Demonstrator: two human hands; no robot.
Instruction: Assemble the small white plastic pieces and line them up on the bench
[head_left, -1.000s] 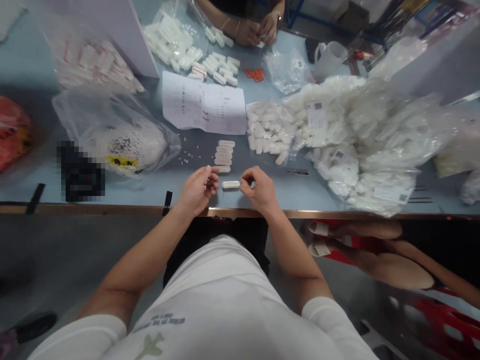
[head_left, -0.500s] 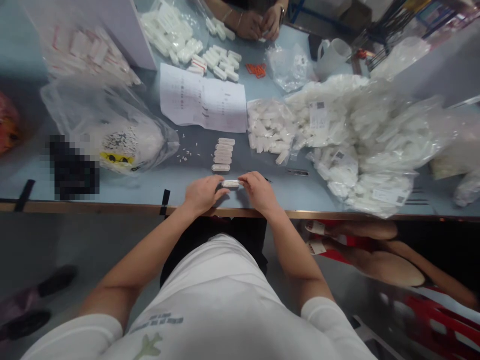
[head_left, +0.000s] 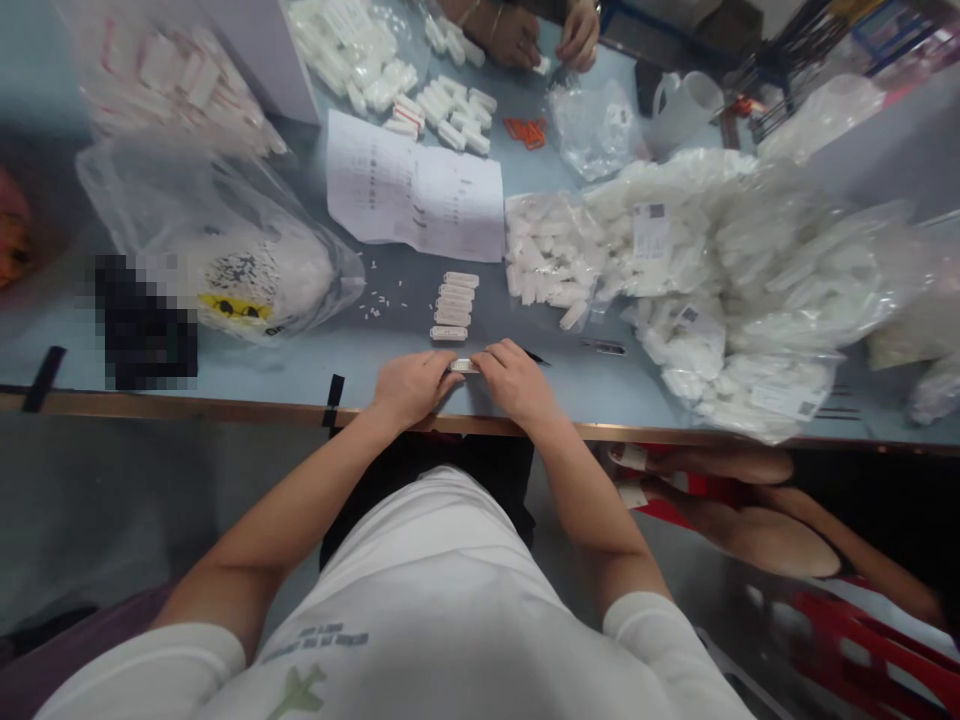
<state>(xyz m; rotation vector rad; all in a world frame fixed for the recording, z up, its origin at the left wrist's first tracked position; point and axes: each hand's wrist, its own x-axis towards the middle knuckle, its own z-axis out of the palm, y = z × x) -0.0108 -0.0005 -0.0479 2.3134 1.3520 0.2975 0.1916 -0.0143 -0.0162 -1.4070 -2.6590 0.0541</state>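
Near the table's front edge, a small white oblong plastic piece (head_left: 463, 366) is held between my two hands. My left hand (head_left: 412, 388) pinches its left end, and my right hand (head_left: 516, 382) has its fingers on the right end, covering part of it. Just beyond, several similar white plastic pieces (head_left: 448, 333) lie stacked in a neat column. Tiny white bits (head_left: 375, 312) are scattered to the left of that column. A dark pointed tool (head_left: 537, 358) lies beside my right fingers, partly hidden.
Printed sheets (head_left: 416, 190) lie behind the column. Clear bags of white pieces (head_left: 551, 250) crowd the right, with a small metallic tool (head_left: 604, 346) before them. A large plastic bag (head_left: 247, 290) stands left. Across the table, a co-worker's hands (head_left: 517, 40) handle a white piece near orange parts (head_left: 525, 132).
My right hand has shifted slightly left over the white piece, covering more of it. The view has tilted a little. The co-worker's hands have moved apart.
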